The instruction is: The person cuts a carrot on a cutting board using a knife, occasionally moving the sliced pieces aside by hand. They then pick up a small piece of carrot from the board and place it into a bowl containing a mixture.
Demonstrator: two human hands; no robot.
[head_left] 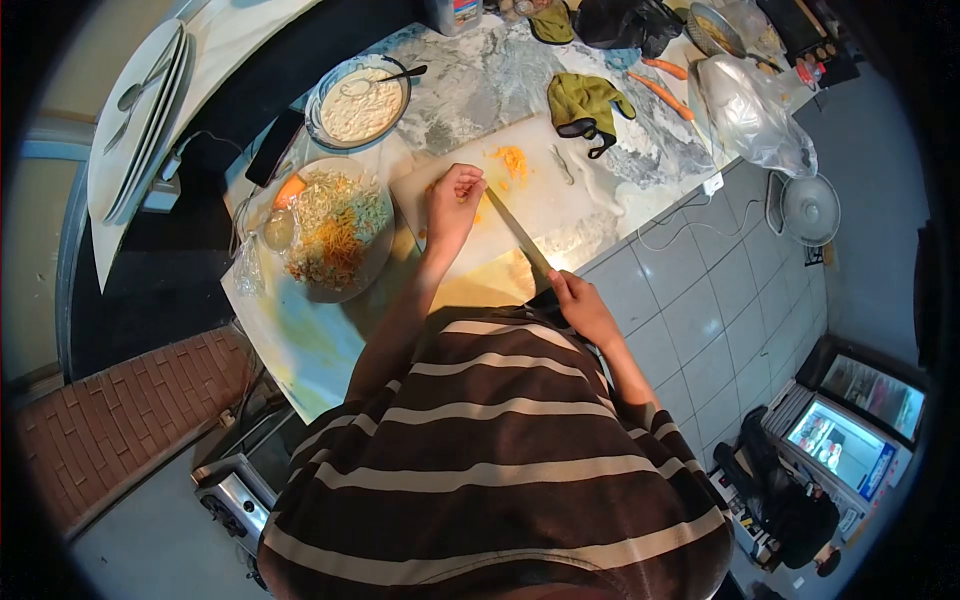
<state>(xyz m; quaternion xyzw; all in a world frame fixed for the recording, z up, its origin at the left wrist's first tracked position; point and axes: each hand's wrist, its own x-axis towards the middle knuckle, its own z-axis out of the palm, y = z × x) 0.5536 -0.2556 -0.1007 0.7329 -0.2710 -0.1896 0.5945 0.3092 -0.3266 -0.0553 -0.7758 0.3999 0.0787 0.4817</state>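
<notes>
My right hand (580, 305) is closed round the handle of a long knife (518, 230), whose blade slants up and left over the white cutting board (540, 205). Near the blade's tip, my left hand (457, 200) has its fingers curled together above the board; whether they pinch anything is too small to tell. Chopped orange pieces (512, 162) lie on the board just beyond my hands. Left of the board, a large plate (375, 262) holds heaps of shredded and diced food, with grated orange shreds (335, 245) in the middle.
A bowl of creamy white food (362, 105) with a spoon stands behind the plate. Green gloves (585, 103), carrots (662, 95) and a plastic bag (750, 110) lie at the back right. A phone (274, 148) is at the left. A person (800, 520) is at the lower right.
</notes>
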